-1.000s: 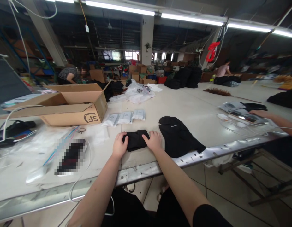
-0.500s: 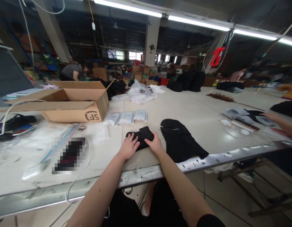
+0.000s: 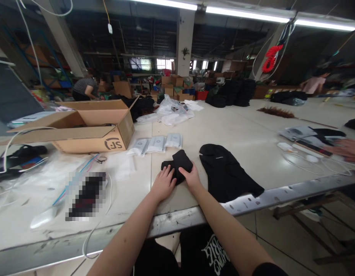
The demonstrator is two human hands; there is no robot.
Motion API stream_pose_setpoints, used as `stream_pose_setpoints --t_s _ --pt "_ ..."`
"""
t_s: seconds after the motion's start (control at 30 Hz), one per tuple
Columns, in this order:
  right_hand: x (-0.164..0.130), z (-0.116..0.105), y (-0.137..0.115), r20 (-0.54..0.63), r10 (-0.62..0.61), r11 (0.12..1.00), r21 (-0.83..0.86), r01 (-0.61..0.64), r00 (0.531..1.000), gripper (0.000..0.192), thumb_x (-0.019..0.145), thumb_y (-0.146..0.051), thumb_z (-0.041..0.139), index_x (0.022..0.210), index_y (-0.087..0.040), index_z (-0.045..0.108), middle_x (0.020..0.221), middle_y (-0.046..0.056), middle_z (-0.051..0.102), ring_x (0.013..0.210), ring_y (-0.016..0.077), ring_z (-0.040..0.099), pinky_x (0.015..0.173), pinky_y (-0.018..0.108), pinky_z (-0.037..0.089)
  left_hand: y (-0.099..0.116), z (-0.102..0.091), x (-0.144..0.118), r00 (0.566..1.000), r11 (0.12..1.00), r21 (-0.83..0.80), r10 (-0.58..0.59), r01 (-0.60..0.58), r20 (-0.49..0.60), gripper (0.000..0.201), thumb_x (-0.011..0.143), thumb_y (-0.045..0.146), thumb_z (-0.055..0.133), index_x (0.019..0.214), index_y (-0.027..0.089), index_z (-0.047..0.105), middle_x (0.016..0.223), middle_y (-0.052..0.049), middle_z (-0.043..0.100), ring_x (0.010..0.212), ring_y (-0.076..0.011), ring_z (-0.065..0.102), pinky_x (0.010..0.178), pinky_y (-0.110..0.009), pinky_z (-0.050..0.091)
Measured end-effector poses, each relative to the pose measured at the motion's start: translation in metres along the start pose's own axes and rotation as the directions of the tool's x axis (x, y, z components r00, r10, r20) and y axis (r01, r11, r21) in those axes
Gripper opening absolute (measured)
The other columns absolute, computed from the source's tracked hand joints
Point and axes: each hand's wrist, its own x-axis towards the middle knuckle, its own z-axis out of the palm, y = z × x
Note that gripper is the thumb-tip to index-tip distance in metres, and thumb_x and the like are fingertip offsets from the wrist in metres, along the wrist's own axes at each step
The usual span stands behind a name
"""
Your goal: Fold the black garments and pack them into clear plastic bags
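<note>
Wide, smooth off-white tabletop [image 3: 237,134] with a dull metal front edge, carrying an open corrugated cardboard box [image 3: 88,128] toward the left edge and, near the front edge, a flat, limp black knit garment [image 3: 226,172] not yet folded. Just left of that, a small soft black folded cloth [image 3: 177,168], already doubled into a thick bundle with one end raised. Left hand [image 3: 163,184] spread flat on its near side, right hand [image 3: 191,177] pinching the raised end.

Garment packing workshop: long worktop [image 3: 240,134], open shipping carton [image 3: 88,126], bagged goods [image 3: 157,144], stacked boxes [image 3: 173,86], strip lighting [image 3: 246,14].
</note>
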Motion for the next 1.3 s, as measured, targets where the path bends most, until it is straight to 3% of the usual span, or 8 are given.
stream_pose_setpoints --t_s 0.2,0.5,0.73,0.83,0.93,1.03,1.13,1.3 --pt "-0.011 0.014 -0.004 0.244 -0.194 0.86 -0.424 0.285 0.95 0.066 0.082 -0.015 0.046 0.148 -0.018 0.04 0.151 0.011 0.047 0.141 0.0235 0.042 0.119 0.043 0.034 -0.001 -0.004 -0.008 1.0 0.999 -0.041 -0.005 0.005 0.002 0.055 0.097 0.042 0.044 0.146 0.016 0.047 0.158 -0.016 0.037 0.147 -0.0345 0.032 0.117 -0.054 0.033" --pt "-0.024 0.009 -0.011 0.551 -0.24 0.627 -0.54 0.561 0.799 0.072 0.077 -0.005 0.045 0.148 -0.013 0.043 0.16 0.015 0.031 0.148 0.0264 0.027 0.122 0.045 0.027 -0.012 -0.023 -0.008 0.993 0.903 -0.428 -0.008 -0.045 -0.122 0.033 0.088 0.025 0.05 0.117 0.021 0.065 0.124 -0.009 0.067 0.116 -0.0246 0.062 0.104 -0.042 0.05" --pt "-0.025 0.002 -0.023 0.691 -0.196 0.522 -0.528 0.67 0.696 0.069 0.079 -0.013 0.054 0.147 -0.018 0.047 0.159 0.013 0.036 0.15 0.028 0.025 0.121 0.048 0.025 -0.021 -0.024 -0.009 0.926 0.88 -0.448 -0.287 0.154 -0.245 0.022 0.084 0.027 0.046 0.084 0.021 0.066 0.091 -0.007 0.071 0.088 -0.0231 0.067 0.087 -0.04 0.054" --pt "-0.027 0.004 -0.029 0.722 -0.16 0.491 -0.533 0.689 0.673 0.067 0.085 -0.035 0.062 0.148 -0.019 0.047 0.16 0.014 0.034 0.15 0.0321 0.024 0.121 0.051 0.022 -0.026 -0.022 -0.008 0.857 0.826 -0.512 -0.425 0.235 -0.293 0.029 0.088 0.035 0.044 0.095 0.019 0.066 0.095 -0.007 0.073 0.089 -0.0227 0.068 0.087 -0.04 0.054" --pt "-0.027 0.007 -0.033 0.748 -0.113 0.487 -0.532 0.693 0.654 0.071 0.088 -0.062 0.057 0.145 -0.021 0.051 0.16 0.014 0.034 0.149 0.0341 0.024 0.12 0.052 0.022 -0.032 -0.018 -0.003 0.84 0.811 -0.53 -0.453 0.249 -0.299 0.029 0.088 0.04 0.047 0.095 0.019 0.065 0.094 -0.007 0.072 0.088 -0.0221 0.068 0.086 -0.04 0.055" --pt "-0.022 0.014 -0.036 0.759 -0.061 0.482 -0.546 0.685 0.648 0.06 0.098 -0.061 0.037 0.141 -0.024 0.055 0.159 0.012 0.037 0.149 0.0328 0.026 0.119 0.053 0.022 -0.035 -0.013 0.001 0.832 0.821 -0.505 -0.46 0.265 -0.312 0.026 0.085 0.035 0.051 0.099 0.018 0.064 0.095 -0.008 0.071 0.089 -0.0225 0.068 0.089 -0.042 0.055" --pt "-0.015 0.023 -0.035 0.759 -0.034 0.467 -0.563 0.682 0.65 0.059 0.102 -0.057 0.029 0.144 -0.023 0.052 0.159 0.012 0.035 0.15 0.0334 0.025 0.119 0.054 0.022 -0.034 -0.013 0.0 0.811 0.838 -0.479 -0.461 0.262 -0.361 0.037 0.089 0.031 0.047 0.121 0.016 0.059 0.126 -0.014 0.062 0.109 -0.0234 0.065 0.099 -0.045 0.052" --pt "-0.007 0.026 -0.031 0.806 -0.009 0.486 -0.513 0.707 0.591 0.075 0.097 -0.066 0.034 0.154 -0.017 0.036 0.163 0.018 0.024 0.152 0.0371 0.016 0.12 0.058 0.017 -0.03 -0.016 -0.005 0.911 0.949 -0.299 -0.207 0.098 -0.356 0.049 0.101 0.04 0.033 0.14 0.018 0.051 0.16 -0.011 0.034 0.149 -0.0236 0.03 0.122 -0.046 0.027"
